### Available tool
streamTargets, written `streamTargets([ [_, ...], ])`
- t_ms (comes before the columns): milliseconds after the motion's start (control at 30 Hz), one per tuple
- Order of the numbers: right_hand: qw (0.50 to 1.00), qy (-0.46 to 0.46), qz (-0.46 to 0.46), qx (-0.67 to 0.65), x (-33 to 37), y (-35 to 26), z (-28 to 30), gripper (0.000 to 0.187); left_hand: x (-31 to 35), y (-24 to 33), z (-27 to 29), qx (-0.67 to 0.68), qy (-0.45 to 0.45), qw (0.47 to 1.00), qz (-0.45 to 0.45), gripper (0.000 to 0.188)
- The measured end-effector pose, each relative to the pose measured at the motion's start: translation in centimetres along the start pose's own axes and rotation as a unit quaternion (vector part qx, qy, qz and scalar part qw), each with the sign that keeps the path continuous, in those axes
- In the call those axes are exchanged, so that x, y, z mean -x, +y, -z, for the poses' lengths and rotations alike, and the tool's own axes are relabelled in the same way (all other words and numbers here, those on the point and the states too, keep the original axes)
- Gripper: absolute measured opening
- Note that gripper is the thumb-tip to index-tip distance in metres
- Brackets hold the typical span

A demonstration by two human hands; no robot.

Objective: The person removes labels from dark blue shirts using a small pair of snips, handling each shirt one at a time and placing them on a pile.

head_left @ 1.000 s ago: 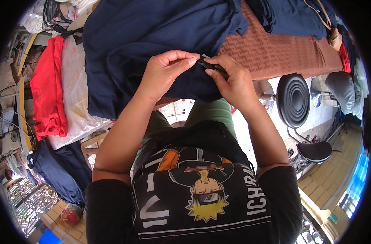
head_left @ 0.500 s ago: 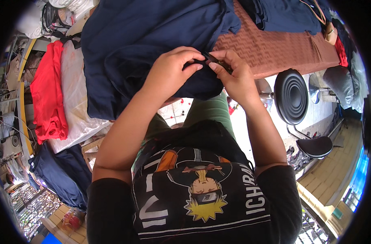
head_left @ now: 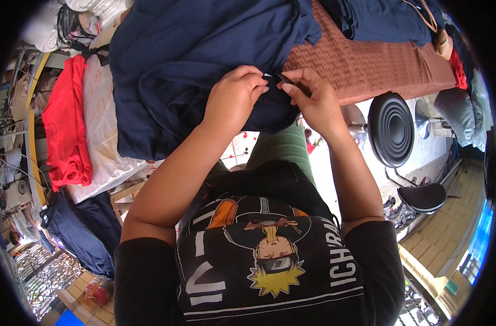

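Navy blue fabric [head_left: 204, 49] lies in loose folds over the table edge and hangs toward my lap. My left hand [head_left: 234, 95] is closed in a pinch at the fabric, and a small white bit [head_left: 267, 75] shows at its fingertips. Close on its right, my right hand [head_left: 317, 103] grips a small dark tool [head_left: 284, 79] between thumb and fingers; it looks like thread snips, mostly covered by the fingers. The tool's tip points toward the left fingertips, with a narrow gap between the two hands.
A brown patterned cloth [head_left: 378, 65] covers the table, with folded dark garments [head_left: 384, 22] at the back right. To the right stand a round black stool [head_left: 390, 129] and a dark padded seat [head_left: 422, 196]. Red fabric [head_left: 68, 122] lies on clear plastic [head_left: 104, 125] at left.
My left hand has drawn slightly back from the right fingertips, so the hands are a little farther apart. The white bit now shows at the left fingertips.
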State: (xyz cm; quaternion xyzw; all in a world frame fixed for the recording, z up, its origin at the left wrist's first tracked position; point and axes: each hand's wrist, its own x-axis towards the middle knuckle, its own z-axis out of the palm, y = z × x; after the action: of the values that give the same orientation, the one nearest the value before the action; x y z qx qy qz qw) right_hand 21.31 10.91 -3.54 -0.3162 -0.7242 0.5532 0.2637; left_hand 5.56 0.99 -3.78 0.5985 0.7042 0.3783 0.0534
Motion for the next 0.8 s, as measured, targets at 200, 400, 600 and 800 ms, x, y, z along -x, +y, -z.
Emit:
streamTargets([
  [200,1.0,-0.006,-0.003,-0.007,0.1,-0.1,0.1,0.019,-0.7,-1.0,0.6,0.048,-0.051,0.995,0.064,0.016],
  [400,1.0,-0.011,-0.002,-0.001,0.0,-0.3,0.2,0.019,-1.0,-1.5,1.5,0.125,-0.111,0.975,0.149,0.026],
  [600,0.996,-0.031,0.052,0.072,0.5,-1.0,0.2,0.016,-1.7,-1.0,1.7,0.134,-0.147,0.955,0.218,0.028],
  [800,0.968,-0.009,0.136,0.212,0.4,-1.6,-0.8,0.016,-1.7,-1.9,1.5,0.176,-0.151,0.944,0.234,0.028],
])
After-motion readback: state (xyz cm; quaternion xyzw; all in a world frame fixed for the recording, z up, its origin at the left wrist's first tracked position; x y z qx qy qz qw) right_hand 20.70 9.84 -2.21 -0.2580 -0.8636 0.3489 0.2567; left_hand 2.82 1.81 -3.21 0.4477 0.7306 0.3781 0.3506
